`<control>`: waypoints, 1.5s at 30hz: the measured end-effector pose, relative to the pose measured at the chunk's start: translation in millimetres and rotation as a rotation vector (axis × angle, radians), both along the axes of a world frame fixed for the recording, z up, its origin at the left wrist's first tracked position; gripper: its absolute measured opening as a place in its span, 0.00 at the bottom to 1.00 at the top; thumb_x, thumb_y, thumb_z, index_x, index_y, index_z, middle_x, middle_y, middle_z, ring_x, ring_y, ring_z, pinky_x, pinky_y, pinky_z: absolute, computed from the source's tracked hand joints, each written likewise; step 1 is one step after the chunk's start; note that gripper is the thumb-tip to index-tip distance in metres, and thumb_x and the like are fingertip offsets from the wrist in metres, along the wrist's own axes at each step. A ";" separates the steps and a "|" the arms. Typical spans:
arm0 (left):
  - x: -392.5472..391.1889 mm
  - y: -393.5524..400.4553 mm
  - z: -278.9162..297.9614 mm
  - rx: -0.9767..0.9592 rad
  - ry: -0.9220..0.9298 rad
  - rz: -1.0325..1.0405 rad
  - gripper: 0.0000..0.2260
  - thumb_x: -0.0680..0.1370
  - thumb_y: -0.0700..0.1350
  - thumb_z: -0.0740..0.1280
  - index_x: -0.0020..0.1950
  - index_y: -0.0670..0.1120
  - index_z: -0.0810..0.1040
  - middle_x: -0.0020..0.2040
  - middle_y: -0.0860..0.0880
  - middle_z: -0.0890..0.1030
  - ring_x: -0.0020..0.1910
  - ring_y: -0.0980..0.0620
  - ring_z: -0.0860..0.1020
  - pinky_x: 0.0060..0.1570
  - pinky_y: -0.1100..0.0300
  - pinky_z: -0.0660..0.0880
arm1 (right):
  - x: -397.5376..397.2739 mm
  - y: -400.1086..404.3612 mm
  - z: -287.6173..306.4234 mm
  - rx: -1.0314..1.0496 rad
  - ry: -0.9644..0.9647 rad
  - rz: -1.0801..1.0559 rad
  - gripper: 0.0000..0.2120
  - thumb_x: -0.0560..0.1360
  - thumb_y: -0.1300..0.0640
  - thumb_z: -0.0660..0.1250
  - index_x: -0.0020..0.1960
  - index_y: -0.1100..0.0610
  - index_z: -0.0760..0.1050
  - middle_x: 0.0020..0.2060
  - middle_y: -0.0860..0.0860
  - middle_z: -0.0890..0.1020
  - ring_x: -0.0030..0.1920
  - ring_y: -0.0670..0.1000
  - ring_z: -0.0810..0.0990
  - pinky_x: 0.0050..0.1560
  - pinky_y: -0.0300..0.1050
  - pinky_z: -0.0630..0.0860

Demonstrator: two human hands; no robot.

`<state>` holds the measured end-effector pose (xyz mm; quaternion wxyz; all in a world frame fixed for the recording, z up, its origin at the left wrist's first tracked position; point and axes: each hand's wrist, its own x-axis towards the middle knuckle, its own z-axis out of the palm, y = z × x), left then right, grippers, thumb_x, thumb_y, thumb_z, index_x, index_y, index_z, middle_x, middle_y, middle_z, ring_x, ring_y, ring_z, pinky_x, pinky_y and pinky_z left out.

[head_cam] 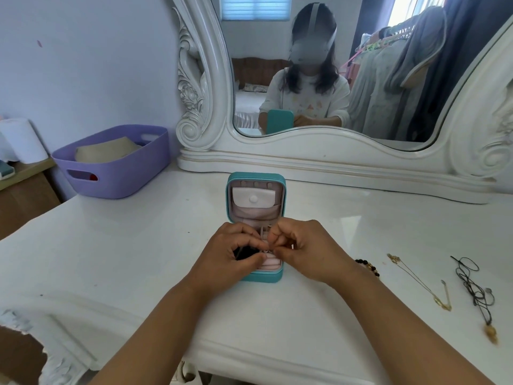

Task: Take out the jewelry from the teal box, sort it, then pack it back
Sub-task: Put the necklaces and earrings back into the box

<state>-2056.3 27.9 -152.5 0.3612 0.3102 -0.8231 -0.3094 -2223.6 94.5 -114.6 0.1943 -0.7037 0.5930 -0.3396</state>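
Note:
The teal jewelry box (pixel 234 190) stands open in the middle of the white dressing table, its lid upright with a pale pink snap pouch (pixel 253 198) inside. Both hands are over the box's lower half. My left hand (pixel 231 250) curls over something dark in the tray. My right hand (pixel 298 245) pinches a small silver piece (pixel 266 250) above the pink ring rolls (pixel 272 263). On the table to the right lie a beaded bracelet (pixel 369 266), a gold chain necklace (pixel 422 284) and a black cord necklace (pixel 474 290) with an amber pendant.
A purple plastic basket (pixel 116 173) with a beige item stands at the back left. An ornate white mirror (pixel 333 151) runs along the table's back edge and reflects a person. A white roll (pixel 23 140) sits on a wooden unit at far left.

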 end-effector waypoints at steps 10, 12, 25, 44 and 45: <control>-3.3 3.0 4.2 -0.034 -0.015 0.071 0.08 0.70 0.44 0.73 0.41 0.58 0.81 0.47 0.62 0.79 0.51 0.61 0.74 0.49 0.78 0.66 | -53.0 60.4 -2.1 -0.012 -0.101 -0.460 0.04 0.71 0.60 0.67 0.39 0.53 0.78 0.34 0.46 0.79 0.27 0.43 0.75 0.26 0.31 0.69; -6.9 3.4 2.3 -0.078 -0.051 0.112 0.05 0.69 0.49 0.71 0.45 0.56 0.82 0.46 0.62 0.79 0.52 0.60 0.73 0.51 0.78 0.64 | -61.2 72.4 -4.2 0.006 -0.062 -0.510 0.04 0.71 0.59 0.67 0.39 0.53 0.78 0.36 0.47 0.80 0.33 0.44 0.77 0.34 0.35 0.73; -21.6 21.3 1.4 -0.204 -0.247 0.073 0.20 0.65 0.58 0.58 0.50 0.56 0.80 0.53 0.64 0.75 0.54 0.55 0.71 0.53 0.76 0.61 | -73.8 98.0 -19.1 -0.029 -0.081 -0.513 0.03 0.71 0.58 0.66 0.40 0.52 0.77 0.36 0.45 0.77 0.34 0.41 0.72 0.39 0.37 0.69; -120.4 82.6 26.7 -0.257 -0.105 -0.122 0.15 0.70 0.57 0.60 0.46 0.53 0.82 0.51 0.57 0.77 0.53 0.62 0.71 0.52 0.80 0.62 | -165.4 163.1 -11.3 0.137 0.045 -0.972 0.16 0.68 0.47 0.70 0.51 0.54 0.74 0.48 0.50 0.74 0.49 0.52 0.75 0.47 0.45 0.70; -125.5 84.8 25.4 -0.249 -0.112 -0.140 0.15 0.70 0.57 0.59 0.46 0.53 0.82 0.51 0.57 0.77 0.53 0.62 0.71 0.51 0.79 0.62 | -166.7 165.9 -11.6 0.210 0.061 -0.968 0.17 0.67 0.46 0.70 0.51 0.53 0.73 0.48 0.50 0.73 0.50 0.52 0.75 0.47 0.45 0.70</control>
